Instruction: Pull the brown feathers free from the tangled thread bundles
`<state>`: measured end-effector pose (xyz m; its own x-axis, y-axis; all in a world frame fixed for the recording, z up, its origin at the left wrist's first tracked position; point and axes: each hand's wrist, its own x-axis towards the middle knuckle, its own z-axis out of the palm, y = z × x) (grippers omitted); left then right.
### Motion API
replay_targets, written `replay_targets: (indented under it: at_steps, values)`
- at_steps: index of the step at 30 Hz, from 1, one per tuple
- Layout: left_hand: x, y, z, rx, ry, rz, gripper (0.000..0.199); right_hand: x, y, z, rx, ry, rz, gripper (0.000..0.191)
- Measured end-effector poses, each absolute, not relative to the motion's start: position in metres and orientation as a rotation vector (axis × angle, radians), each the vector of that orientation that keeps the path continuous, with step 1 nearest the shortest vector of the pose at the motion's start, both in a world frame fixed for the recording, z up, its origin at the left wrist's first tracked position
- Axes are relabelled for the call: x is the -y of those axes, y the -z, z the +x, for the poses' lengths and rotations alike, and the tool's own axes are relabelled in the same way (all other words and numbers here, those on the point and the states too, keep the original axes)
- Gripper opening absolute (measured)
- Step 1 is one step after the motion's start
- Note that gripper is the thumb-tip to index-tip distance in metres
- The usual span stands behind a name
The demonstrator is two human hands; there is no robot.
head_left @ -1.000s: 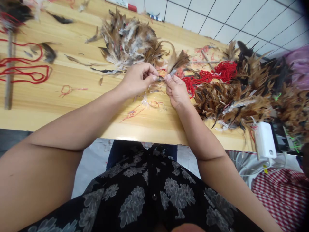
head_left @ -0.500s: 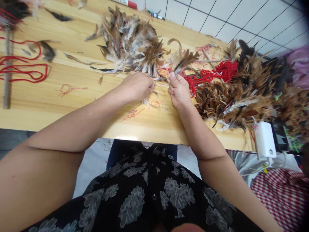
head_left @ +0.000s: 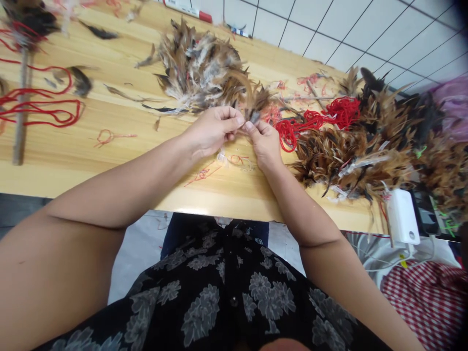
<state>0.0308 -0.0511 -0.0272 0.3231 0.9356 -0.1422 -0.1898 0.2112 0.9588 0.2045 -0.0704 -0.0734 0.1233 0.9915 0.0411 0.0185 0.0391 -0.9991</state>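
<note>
Left hand (head_left: 219, 130) closer to right hand (head_left: 263, 141), both beside fluffy pile (head_left: 204, 70), right fingers pinching small feathers (head_left: 257, 108), left fingers pinched together.

Shows as a small feather bunch (head_left: 259, 103), brown and tan above a greyish base, with one long feather curving left. Fans out just beside the larger feather pile (head_left: 204, 68).

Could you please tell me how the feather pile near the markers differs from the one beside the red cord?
The first pile mixes white, grey and tan; the second pile is mostly brown and dark. The first pile looks compact and rounded, while the second pile sprawls sideways. Both lie on the wooden table.
</note>
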Motion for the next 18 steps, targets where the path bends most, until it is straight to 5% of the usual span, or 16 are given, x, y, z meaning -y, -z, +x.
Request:
replay_targets:
  at_steps: [18]
  values:
    - [0.036,0.054,0.024,-1.044,-1.054,1.461,0.027,0.067,0.082,0.209,1.282,-0.902,-1.360,0.072]
